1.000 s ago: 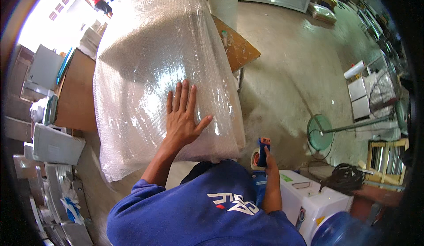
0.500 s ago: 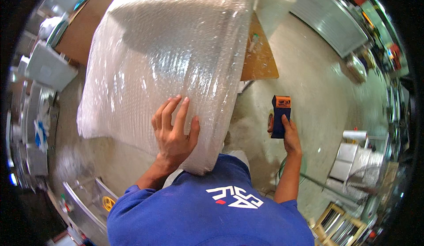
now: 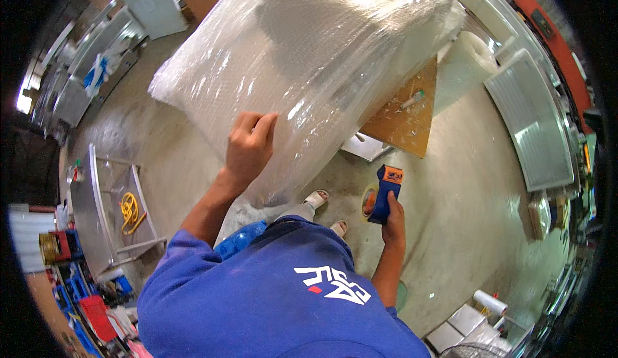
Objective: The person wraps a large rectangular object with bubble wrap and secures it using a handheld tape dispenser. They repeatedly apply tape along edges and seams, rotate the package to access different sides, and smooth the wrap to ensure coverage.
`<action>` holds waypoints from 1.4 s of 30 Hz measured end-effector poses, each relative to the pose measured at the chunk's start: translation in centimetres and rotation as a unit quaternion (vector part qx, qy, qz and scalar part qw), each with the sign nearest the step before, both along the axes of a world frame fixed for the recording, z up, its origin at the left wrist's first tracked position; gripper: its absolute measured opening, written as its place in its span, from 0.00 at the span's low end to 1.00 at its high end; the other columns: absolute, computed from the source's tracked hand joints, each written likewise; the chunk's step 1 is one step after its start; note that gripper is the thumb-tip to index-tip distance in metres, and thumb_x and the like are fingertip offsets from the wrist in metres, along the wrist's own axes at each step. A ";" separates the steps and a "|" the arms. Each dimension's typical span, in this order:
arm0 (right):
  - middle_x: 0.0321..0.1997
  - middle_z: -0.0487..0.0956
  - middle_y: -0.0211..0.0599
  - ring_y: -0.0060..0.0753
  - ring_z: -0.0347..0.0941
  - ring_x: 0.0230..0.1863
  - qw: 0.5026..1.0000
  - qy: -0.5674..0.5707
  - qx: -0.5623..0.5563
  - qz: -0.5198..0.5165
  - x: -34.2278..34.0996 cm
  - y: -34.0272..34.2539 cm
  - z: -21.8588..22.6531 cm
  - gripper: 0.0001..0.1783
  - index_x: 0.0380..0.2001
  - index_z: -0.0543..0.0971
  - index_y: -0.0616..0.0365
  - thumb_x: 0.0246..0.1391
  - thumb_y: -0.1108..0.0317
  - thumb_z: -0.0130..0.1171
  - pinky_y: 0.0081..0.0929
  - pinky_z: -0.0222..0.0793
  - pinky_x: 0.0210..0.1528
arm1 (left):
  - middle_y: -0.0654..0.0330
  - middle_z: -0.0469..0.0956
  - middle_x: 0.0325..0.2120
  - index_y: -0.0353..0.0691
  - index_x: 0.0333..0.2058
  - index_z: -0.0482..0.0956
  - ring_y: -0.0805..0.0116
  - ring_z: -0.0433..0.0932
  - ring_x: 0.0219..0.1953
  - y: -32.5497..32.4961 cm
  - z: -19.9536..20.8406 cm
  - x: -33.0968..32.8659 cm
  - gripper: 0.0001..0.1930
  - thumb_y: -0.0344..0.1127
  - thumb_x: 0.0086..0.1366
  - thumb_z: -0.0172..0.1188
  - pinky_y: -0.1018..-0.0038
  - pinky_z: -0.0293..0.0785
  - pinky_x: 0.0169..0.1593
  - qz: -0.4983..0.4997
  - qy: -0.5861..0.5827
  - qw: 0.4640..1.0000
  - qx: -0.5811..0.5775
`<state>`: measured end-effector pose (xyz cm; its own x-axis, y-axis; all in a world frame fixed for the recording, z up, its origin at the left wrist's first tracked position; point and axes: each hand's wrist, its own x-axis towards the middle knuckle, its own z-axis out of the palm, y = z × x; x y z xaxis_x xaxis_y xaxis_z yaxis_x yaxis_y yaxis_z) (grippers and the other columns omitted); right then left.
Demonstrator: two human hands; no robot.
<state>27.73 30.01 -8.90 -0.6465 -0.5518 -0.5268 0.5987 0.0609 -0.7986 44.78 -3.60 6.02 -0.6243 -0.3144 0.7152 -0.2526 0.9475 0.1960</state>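
The left hand [image 3: 250, 146] is curled over the near part of the bubble-wrapped package [image 3: 322, 68], its palm turned from view; whether its bent fingers pinch the film, press on it or hover just above cannot be told. The right hand [image 3: 394, 221] is clamped around a blue-and-orange tape dispenser [image 3: 385, 197], to the right of the package's near end and apart from it. The tape roll [image 3: 369, 201] shows only at the dispenser's left side, partly covered by it.

The package's far end is cut off by the upper edge, glare washes out part of its top, and what lies inside the cloudy layers is hard to make out. It covers most of the wooden counter [image 3: 418, 123], leaving a corner bare to its right, with a small white-and-green item [image 3: 413, 99] too small to identify. Right of the package, a bubble-wrap roll [image 3: 465, 68] is partly hidden behind it. Below the package's near end, two light-coloured shoes [image 3: 316, 198] show partly, and blue plastic [image 3: 241, 239] is mostly covered by the person's blue shirt [image 3: 257, 293].
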 end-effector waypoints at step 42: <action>0.32 0.82 0.39 0.48 0.79 0.33 0.694 0.642 -0.037 0.324 3.2 -10.5 21.3 0.27 0.37 0.79 0.60 0.33 0.62 0.81 0.38 0.74 0.37 | 0.67 0.81 0.37 0.36 0.51 0.83 0.79 0.75 0.40 -1.5 4.0 0.6 0.17 0.42 0.74 0.55 0.78 0.71 0.44 -0.506 -0.186 0.431 0.724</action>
<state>30.94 19.53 12.36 -0.1599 -0.9405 0.3000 -0.7435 -0.0852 -0.6633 45.33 -5.11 9.97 -0.9525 0.3041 0.0185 -0.1225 -0.4378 0.8907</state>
